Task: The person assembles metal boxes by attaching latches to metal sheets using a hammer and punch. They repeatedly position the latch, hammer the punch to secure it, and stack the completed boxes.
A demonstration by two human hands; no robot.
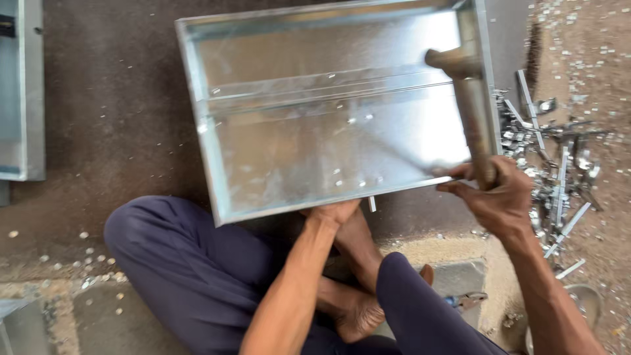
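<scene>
We find a sheet-metal workshop, with the work done at ground level. A person sits cross-legged and barefoot on a bare, dusty floor (118, 112). A shallow tray of bright galvanised sheet (328, 125), with folded edges, lies in front of them. The right hand (499, 194) grips a hammer (470, 105) over the tray's corner. A heap of small metal brackets and offcuts (552, 158) lies just beside it, and punched metal scraps (585, 46) litter the ground. Another galvanised sheet piece (23, 92) sits at the left edge. Pliers (468, 301) lie near the knee.
</scene>
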